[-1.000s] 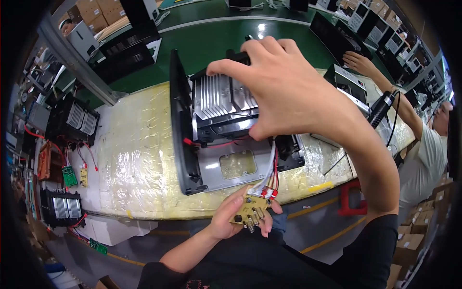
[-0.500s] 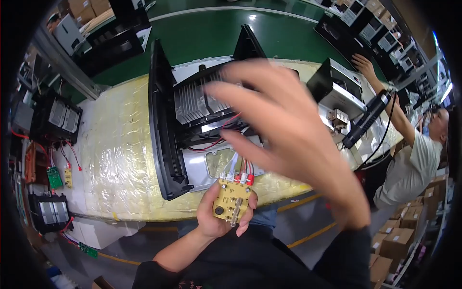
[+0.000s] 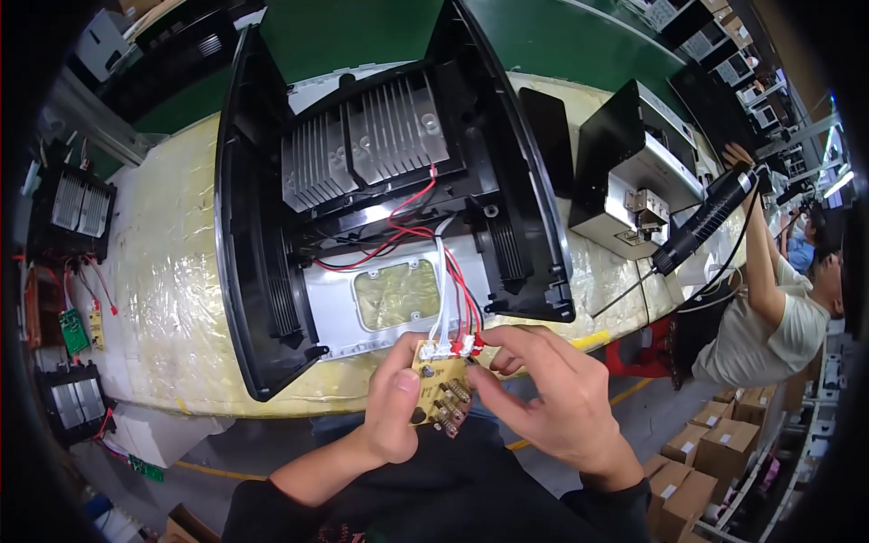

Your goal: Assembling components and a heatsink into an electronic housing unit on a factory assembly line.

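My left hand (image 3: 391, 412) is closed on a small yellow circuit board (image 3: 438, 373), thumb on its face. Several glass-tube fuses in clips stand on the board's right part. White, red and black wires (image 3: 460, 285) run from plugs on its top edge into the black housing beyond. At the upper right corner, the thumb and forefinger of my right hand (image 3: 566, 398) are closed about a red plug (image 3: 478, 343); the fingertips partly hide it. The black housing (image 3: 243, 226) has tall side panels, a ribbed metal heat sink (image 3: 394, 122) and a light metal plate with a square opening.
A black and silver metal box (image 3: 615, 195) stands right of the housing, beside a corded black power screwdriver (image 3: 701, 222). Similar heat-sink units (image 3: 77, 398) with green boards lie at the left. Beyond the right end a person (image 3: 760, 326) reaches forward. Cardboard boxes (image 3: 724, 434) sit low right.
My right hand has come down from above the housing to the board's upper right corner. My left hand still holds the board. The view has shifted closer to the housing.
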